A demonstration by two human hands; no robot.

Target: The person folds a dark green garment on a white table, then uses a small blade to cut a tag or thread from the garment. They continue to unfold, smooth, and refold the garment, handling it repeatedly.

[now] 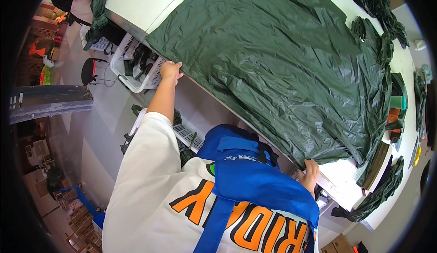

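A wide sheet of shiny, wrinkled dark green waterproof fabric (273,66) lies spread over a white worktable (136,2), its near edge running along the table's edge. My left hand (170,71), arm stretched out, is closed on that edge near its left part. At the right part of the same edge, my right hand (310,174) has its fingers curled over the fabric; the thumb is hidden. Between my hands the fabric follows the table edge, with creases running across it. My blue apron (268,184) is close against the table.
A white plastic basket (132,82) with dark items stands under the table at left. More green fabric (384,194) hangs at the right end, near a teal roll (398,102). A black-and-red stool (88,71) stands on the floor. At upper left another person (75,0) handles green fabric.
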